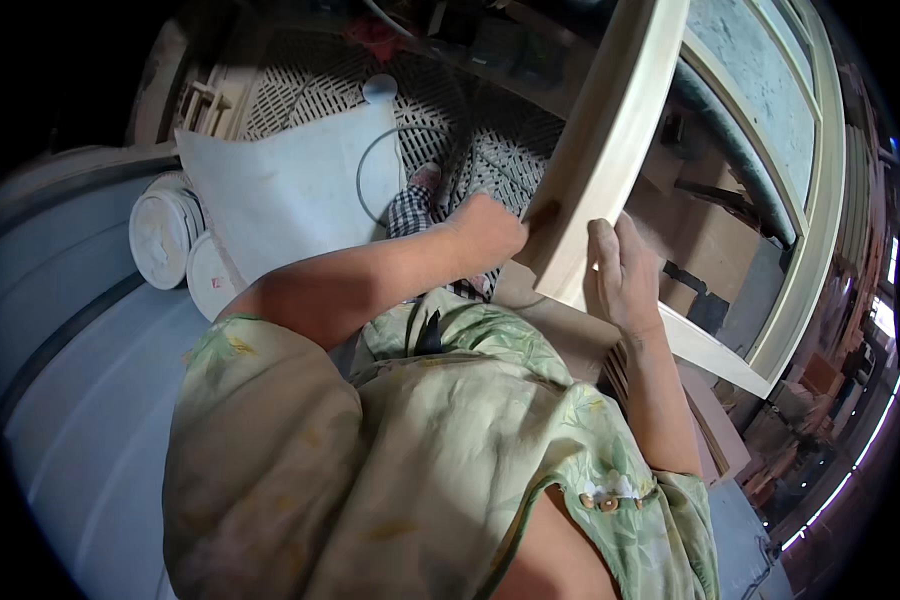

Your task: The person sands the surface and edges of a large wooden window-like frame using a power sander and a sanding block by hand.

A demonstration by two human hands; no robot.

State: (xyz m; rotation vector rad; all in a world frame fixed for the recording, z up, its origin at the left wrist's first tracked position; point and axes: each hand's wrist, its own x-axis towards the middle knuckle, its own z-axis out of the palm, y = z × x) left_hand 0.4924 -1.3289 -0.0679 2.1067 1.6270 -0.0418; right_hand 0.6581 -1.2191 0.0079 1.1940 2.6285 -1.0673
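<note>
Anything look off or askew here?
A loose cable or hose loops over the white sheet near the person's foot; it looks untidy, perhaps a snag risk. Also, a dark patch marks the wooden frame beside the left hand: shadow or stain, can't tell.

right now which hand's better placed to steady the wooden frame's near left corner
Probably right: the right hand holds that corner of the wooden frame; the left hand is curled beside its left edge.

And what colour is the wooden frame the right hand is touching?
The wooden frame is pale cream, best seen in the head view.
</note>
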